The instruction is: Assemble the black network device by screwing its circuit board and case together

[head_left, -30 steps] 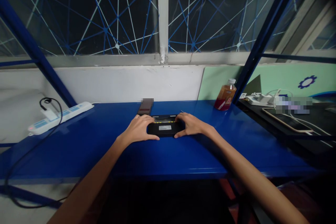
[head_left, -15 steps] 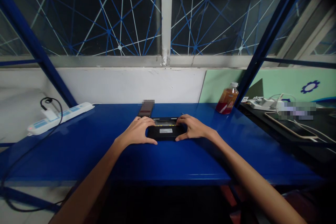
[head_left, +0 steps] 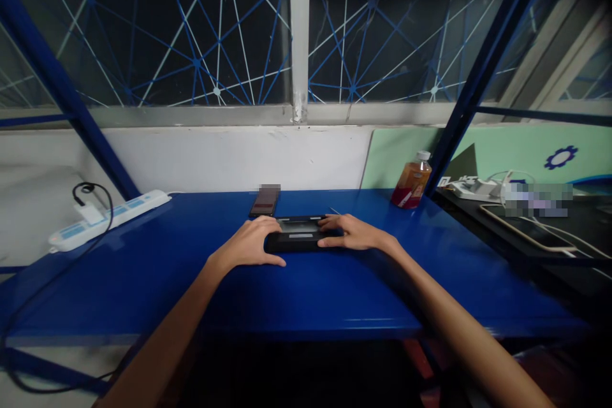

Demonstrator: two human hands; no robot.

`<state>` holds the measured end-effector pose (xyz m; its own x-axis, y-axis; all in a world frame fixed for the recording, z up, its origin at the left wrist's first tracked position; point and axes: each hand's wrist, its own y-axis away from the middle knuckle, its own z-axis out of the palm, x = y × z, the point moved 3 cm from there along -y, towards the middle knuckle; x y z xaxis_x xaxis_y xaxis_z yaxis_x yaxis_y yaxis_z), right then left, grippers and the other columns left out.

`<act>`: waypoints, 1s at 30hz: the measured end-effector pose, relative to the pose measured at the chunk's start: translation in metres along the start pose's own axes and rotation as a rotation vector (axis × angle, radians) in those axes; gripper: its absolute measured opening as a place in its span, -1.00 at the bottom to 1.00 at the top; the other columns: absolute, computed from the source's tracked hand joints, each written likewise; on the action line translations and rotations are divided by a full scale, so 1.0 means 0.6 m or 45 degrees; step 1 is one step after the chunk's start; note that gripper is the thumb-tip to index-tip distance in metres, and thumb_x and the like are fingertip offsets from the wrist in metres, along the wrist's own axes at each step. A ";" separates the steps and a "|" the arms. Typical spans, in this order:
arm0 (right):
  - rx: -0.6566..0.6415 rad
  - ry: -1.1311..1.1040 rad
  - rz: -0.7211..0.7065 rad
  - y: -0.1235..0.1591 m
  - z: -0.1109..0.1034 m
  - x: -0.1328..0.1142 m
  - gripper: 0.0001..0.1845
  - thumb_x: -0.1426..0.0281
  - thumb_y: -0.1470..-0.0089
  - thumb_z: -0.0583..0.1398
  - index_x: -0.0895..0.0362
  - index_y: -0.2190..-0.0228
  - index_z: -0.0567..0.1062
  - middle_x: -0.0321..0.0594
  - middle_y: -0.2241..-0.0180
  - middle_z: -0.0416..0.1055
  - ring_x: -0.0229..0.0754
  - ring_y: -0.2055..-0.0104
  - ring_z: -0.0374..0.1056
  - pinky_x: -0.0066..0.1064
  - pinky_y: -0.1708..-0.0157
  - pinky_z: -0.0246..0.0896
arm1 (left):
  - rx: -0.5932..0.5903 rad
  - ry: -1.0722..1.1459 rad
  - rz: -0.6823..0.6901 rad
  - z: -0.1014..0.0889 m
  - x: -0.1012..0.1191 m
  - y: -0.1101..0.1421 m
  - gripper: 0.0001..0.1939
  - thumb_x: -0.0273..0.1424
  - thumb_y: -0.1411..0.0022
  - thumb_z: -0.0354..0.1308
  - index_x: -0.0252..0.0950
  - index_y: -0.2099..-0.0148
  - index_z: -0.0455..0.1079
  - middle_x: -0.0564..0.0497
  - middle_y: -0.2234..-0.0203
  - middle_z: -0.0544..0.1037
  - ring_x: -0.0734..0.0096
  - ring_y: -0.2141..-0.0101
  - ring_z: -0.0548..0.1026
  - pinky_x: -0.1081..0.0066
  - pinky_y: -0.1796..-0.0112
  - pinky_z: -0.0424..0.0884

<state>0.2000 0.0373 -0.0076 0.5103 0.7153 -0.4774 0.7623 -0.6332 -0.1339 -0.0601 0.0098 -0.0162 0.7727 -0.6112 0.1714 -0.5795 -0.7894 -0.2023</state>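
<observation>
A long, flat black case (head_left: pixel 296 243) with a pale label on its near part lies on the blue table, crosswise in front of me. A recessed, greyish panel shows behind the label. My left hand (head_left: pixel 251 241) holds its left end, fingers over the top and thumb stretched out along the near side. On the other end, my right hand (head_left: pixel 352 233) has its fingers over the back part and its thumb against the front. The ends of the case are partly hidden by both hands. Just behind my left hand lies a dark phone (head_left: pixel 264 203).
A white power strip (head_left: pixel 115 215) with a plugged-in black cable sits at the left. A bottle (head_left: pixel 411 183) of reddish drink stands at the back right. Beyond the blue frame post (head_left: pixel 471 95), a light-rimmed phone (head_left: pixel 526 227) and white cables lie on a dark surface.
The case has tilted, so its labelled face looks narrower and the yellow strip no longer shows. My right thumb has moved up slightly; both hands stay on the case.
</observation>
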 end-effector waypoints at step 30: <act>0.200 0.144 0.040 -0.005 0.000 0.008 -0.55 0.02 -0.23 0.04 0.10 0.14 0.48 -0.17 0.29 0.50 -0.15 0.34 0.37 -0.34 0.33 0.18 | 0.191 0.450 -0.197 -0.020 -0.012 -0.007 -0.58 -0.11 -0.36 -0.09 -0.14 -0.04 0.47 -0.02 0.04 0.57 0.14 0.06 0.53 0.22 0.10 0.45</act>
<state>0.2002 0.0427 -0.0097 0.5813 0.7175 -0.3837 0.6784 -0.6877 -0.2583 -0.0663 0.0166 -0.0051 0.6960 -0.4884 0.5264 -0.3989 -0.8725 -0.2821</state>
